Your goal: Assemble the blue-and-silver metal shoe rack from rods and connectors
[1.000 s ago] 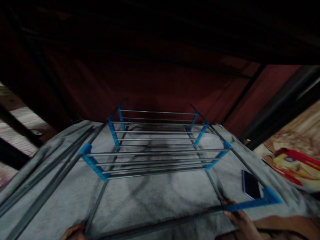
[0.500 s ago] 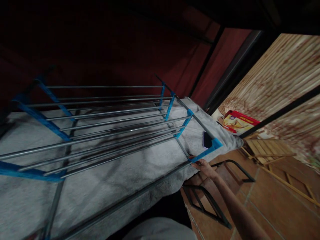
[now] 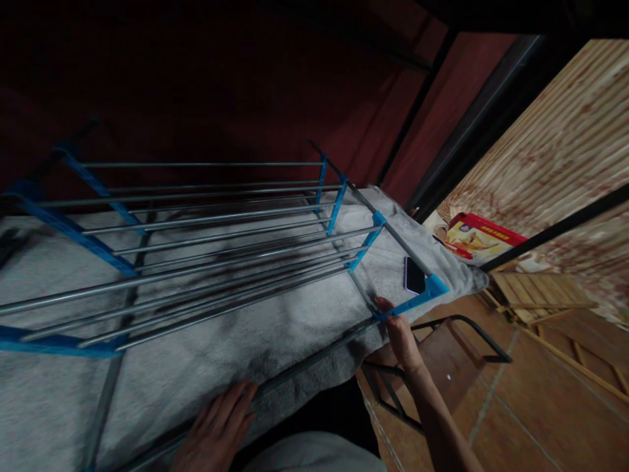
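Note:
A clothes drying rack (image 3: 236, 246) with grey metal bars and blue plastic joints lies on a table covered with a grey cloth (image 3: 295, 308). At the rack's near right corner, my right hand (image 3: 401, 337) is closed around the blue joint, its fingertips showing on the inner side. My left hand (image 3: 216, 429) lies over the rack's near long bar at the bottom, fingers stretched out flat and pointing away from me. Its palm and thumb are partly hidden.
A phone (image 3: 414, 275) lies on the cloth inside the rack's right end. Below on the right are a dark-framed chair (image 3: 442, 360) and a folded wooden piece (image 3: 540, 295) on the tiled floor. Beyond the table is a red and yellow box (image 3: 484, 236). A dark red wall (image 3: 221, 98) stands behind.
My left hand has come into view at the bottom and now rests on the near bar. My right hand stays at the corner joint, with its wrist raised more upright. The view has shifted slightly.

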`<state>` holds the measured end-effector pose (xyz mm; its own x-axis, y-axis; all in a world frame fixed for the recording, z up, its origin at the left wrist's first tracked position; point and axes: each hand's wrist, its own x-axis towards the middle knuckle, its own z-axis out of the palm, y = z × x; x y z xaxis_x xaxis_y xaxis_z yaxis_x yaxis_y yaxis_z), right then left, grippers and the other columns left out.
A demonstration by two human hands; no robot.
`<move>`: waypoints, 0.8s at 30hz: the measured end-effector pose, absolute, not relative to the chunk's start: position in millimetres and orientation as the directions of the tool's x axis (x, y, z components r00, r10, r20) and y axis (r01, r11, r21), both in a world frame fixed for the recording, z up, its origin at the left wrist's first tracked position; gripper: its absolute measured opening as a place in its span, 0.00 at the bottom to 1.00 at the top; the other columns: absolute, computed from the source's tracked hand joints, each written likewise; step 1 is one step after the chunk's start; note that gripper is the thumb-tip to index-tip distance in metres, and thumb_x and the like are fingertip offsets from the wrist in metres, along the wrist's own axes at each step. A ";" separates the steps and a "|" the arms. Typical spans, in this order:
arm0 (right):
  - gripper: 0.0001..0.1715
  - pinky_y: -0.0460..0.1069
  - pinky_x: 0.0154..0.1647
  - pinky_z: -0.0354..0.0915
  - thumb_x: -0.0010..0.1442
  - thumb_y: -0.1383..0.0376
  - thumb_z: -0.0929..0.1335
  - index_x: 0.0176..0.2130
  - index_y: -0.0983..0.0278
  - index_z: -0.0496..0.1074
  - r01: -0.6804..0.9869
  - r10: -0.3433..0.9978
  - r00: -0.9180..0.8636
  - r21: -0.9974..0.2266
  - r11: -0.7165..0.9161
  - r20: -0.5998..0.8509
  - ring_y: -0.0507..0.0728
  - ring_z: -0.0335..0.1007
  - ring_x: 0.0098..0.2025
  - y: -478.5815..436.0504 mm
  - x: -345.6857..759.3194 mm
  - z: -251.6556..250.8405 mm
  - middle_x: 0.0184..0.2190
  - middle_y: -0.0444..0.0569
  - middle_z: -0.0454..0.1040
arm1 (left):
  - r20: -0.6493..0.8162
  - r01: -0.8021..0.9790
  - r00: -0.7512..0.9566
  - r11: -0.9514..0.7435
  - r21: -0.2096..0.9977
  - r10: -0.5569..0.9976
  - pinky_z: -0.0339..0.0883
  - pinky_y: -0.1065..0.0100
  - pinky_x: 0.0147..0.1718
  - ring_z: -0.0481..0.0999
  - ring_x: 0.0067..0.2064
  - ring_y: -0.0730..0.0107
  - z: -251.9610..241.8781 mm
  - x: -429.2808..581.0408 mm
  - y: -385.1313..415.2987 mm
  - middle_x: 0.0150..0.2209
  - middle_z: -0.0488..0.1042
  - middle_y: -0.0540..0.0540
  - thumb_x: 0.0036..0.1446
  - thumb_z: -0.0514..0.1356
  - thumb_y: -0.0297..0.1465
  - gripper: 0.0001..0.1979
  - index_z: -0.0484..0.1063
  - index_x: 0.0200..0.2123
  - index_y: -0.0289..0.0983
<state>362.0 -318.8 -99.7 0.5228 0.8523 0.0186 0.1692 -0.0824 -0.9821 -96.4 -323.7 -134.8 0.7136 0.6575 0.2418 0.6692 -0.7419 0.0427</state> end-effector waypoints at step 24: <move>0.36 0.60 0.67 0.48 0.59 0.37 0.65 0.49 0.61 0.78 0.145 0.889 0.455 -0.983 -0.116 -0.038 0.65 0.63 0.60 -313.8 364.4 -95.2 0.53 0.52 0.74 | 0.151 0.634 0.716 -0.725 0.269 0.682 0.68 0.72 0.30 0.80 0.34 0.70 -131.9 -66.3 -297.5 0.39 0.81 0.48 0.65 0.47 0.25 0.19 0.71 0.52 0.42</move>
